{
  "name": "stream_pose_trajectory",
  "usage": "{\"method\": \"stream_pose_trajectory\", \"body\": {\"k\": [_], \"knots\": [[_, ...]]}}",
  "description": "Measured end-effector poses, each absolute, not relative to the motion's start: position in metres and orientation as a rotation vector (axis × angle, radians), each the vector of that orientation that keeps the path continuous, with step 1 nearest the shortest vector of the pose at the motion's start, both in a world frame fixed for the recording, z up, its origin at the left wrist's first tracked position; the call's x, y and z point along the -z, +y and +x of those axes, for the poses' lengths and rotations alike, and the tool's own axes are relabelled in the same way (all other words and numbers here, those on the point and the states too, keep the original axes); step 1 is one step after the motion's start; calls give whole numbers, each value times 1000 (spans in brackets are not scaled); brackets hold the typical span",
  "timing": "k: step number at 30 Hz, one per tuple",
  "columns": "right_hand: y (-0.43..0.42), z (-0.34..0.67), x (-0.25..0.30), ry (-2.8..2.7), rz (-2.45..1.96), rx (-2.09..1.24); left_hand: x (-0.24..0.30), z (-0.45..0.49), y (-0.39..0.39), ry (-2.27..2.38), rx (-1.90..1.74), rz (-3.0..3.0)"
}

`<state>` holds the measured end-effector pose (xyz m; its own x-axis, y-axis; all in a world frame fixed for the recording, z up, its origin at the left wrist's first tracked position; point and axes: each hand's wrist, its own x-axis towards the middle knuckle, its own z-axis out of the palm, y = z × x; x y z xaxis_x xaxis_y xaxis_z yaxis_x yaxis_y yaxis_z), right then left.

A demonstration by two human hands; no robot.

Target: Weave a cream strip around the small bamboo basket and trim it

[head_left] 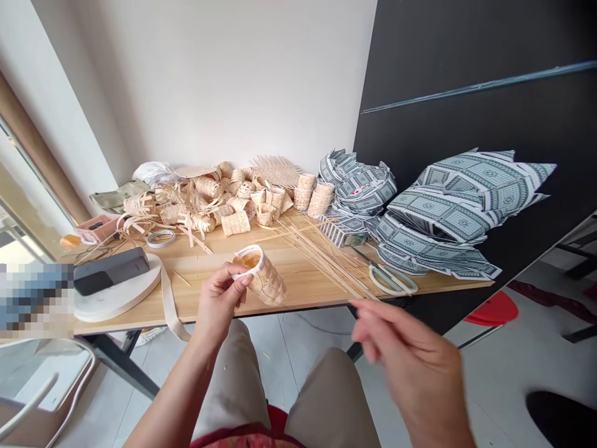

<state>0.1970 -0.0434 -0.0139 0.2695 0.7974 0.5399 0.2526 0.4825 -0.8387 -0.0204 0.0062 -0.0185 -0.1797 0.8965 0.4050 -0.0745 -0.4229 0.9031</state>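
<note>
My left hand (219,298) pinches the rim of a small woven cup-shaped basket (269,281) between thumb and fingers. The basket is tilted, its mouth towards me, with a white band around the rim and a thin dark line down its side. To the right, in front of the table edge, is my right hand (413,361), its thumb and fingers closed together and slightly blurred. Whatever those fingers hold, if anything, is too small to make out. Scissors (394,280) with pale handles lie on the table just beyond that hand.
A phone (112,270) rests on a roll of white ribbon (140,295) at the left. Behind are many woven pieces (236,223) and a tape roll (161,239). Thin strips (321,258) cross the table (196,264). Folded patterned-card structures (448,199) stand at the right.
</note>
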Motion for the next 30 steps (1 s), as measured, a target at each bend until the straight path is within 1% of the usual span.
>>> {"method": "stream_pose_trajectory", "body": {"k": [2,4,8,18,30], "knots": [[-40,176,5,-1568,-1009,-279,17,-14,3,940,-1649,1303],[-36,158,-4,-1723,-948,-102,16,-10,0,889,-1634,1289],[-31,138,-12,-1812,-925,86,15,-5,-6,822,-1643,1296],[-31,138,-7,-1827,-896,183,16,-3,-10,798,-1620,1353],[-32,137,-9,-1820,-889,178,16,-5,-12,909,-1643,1503]]}}
